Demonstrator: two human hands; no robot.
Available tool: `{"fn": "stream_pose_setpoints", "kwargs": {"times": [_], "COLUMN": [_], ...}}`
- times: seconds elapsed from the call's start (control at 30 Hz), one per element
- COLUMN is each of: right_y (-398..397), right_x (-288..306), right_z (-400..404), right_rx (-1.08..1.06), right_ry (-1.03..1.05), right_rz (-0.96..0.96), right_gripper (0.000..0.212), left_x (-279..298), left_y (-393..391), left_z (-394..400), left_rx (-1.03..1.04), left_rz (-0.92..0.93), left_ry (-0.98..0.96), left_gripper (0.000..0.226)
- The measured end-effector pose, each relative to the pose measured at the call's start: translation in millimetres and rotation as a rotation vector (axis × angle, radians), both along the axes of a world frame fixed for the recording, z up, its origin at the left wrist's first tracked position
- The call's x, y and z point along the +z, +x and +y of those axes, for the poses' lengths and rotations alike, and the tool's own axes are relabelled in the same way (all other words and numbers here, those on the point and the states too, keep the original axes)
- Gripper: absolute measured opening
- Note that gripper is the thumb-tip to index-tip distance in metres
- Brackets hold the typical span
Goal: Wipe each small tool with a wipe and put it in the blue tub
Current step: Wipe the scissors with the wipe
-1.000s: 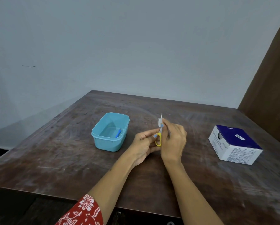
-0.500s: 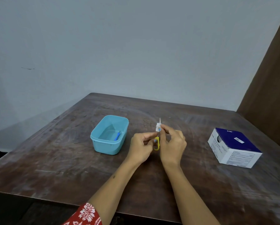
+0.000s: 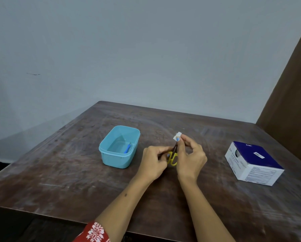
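Step in hand: a pair of small yellow-handled scissors (image 3: pixel 172 157) is being wiped; the wipe appears to be at the blade tip, so this pass is judged nearly finished.
Scissors: held above the desk (image 3: pixel 76 180), between the two hands, handles low and blades pointing up and away; they are not yet in the tub.
Left hand (image 3: pixel 154 164): curled round the yellow handle loops, its fingers gripping them from the left side.
Right hand (image 3: pixel 190 159): raised just beside the left hand, thumb and forefinger pinched on a small white wipe (image 3: pixel 177 136) folded over the top of the blades; the remaining fingers are loosely curled.
Blue tub (image 3: pixel 119 147): set on the desk to the left of the hands, near but apart from them, open at the top.
Tub contents: one small blue tool (image 3: pixel 127 148) is seen lying inside against the right wall; its kind cannot be told.
Box (image 3: pixel 252 162): a white and dark blue carton sits on the desk well to the right, probably the wipe supply.
Next move, as judged: the wipe is to be drawn clear of the tip, then the scissors are to be carried leftward and lowered into the tub.
Care called for: the pointed tip should be kept away from the fingertips, and the scissors laid down beside the blue tool.
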State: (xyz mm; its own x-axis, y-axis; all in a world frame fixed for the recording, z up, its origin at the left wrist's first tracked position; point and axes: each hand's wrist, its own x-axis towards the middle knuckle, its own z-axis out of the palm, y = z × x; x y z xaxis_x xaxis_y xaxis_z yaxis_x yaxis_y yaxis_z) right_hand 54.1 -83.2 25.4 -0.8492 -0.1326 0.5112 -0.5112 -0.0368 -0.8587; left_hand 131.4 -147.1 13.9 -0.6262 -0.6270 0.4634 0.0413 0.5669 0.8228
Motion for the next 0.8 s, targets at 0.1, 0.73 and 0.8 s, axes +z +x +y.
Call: {"fn": "stream_pose_setpoints", "kwargs": {"times": [0.1,0.73,0.8], "right_y": [1,-2,-5], "right_x": [0,-8,-12], "right_z": [-1,-1,-2], "right_rx": [0.021,0.018,0.004], "right_ry": [0.020,0.209,0.243], "right_rz": [0.020,0.390,0.429], "right_gripper": [0.016,0.019,0.017], "left_x": [0,0,0], "left_y": [0,-2,-1], "left_z": [0,-6,-5], "left_rx": [0.033,0.116,0.131], "left_rz": [0.024,0.111,0.113], "left_ry": [0.002,0.117,0.110], "left_gripper": [0.036,0.033,0.033]}}
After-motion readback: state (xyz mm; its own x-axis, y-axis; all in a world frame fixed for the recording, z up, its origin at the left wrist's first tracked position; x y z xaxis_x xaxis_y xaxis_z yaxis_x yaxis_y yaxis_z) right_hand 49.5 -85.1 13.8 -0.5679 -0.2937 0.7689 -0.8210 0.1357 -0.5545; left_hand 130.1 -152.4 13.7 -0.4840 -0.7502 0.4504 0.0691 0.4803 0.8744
